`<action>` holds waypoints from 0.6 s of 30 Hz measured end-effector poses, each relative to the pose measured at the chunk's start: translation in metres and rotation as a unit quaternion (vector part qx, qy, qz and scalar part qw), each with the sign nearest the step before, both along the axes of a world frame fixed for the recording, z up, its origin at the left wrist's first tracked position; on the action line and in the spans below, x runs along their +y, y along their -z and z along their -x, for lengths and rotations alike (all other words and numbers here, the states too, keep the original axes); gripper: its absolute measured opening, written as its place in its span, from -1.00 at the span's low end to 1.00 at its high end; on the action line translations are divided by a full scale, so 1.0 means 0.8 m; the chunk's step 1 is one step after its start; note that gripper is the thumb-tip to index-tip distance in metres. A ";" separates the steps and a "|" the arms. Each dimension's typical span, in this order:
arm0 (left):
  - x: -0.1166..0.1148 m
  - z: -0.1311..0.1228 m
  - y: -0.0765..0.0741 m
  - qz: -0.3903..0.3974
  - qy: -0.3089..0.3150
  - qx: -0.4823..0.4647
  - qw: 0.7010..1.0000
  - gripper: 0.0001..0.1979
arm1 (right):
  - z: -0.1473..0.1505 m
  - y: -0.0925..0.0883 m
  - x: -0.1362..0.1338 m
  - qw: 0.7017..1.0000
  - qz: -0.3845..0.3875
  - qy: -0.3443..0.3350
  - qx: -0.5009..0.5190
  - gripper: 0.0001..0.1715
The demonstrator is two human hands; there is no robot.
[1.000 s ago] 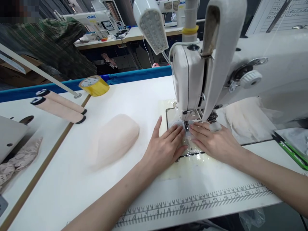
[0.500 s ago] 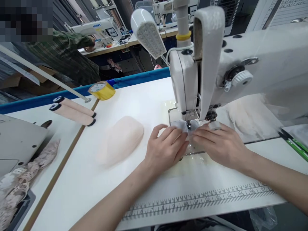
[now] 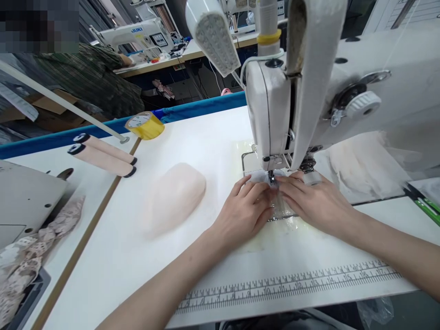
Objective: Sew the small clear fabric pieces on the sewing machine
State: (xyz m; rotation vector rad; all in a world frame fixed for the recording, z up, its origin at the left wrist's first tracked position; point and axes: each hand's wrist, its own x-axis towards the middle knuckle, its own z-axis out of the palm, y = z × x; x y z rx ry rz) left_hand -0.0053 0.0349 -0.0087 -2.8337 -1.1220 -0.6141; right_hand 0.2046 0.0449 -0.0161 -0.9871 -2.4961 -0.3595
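Fabric piece (image 3: pixel 258 176), small and sheer, is pinned under the presser foot (image 3: pixel 272 178) at frame centre. Left hand (image 3: pixel 245 211) and right hand (image 3: pixel 318 204) are laid on it, each grip flat with fingers together, pinching nothing. It is judged light, limp and slippery, and best steadied at its edges.

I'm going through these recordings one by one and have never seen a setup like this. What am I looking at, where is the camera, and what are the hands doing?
The picture comes from a camera worn on a person's head, looking down at their own bare hands. The big white thing is a sewing machine on a white table. The left hand and right hand lie flat, fingertips pressing a small pale fabric piece at the needle; nothing is gripped. On the table lie a pink pad, a yellow tape roll and two pink rolls, with a ruler along the front edge. Another person works at the back left.
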 end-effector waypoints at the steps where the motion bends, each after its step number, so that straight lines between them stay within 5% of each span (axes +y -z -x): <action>1: -0.001 0.000 0.001 -0.004 -0.002 0.007 1.000 -0.68 | 0.000 0.000 0.001 1.000 -0.005 0.006 -0.010 -0.75; 18: -0.014 -0.008 0.004 -0.062 -0.028 0.079 0.995 -0.52 | -0.001 -0.003 0.005 0.998 -0.007 0.024 -0.049 -0.67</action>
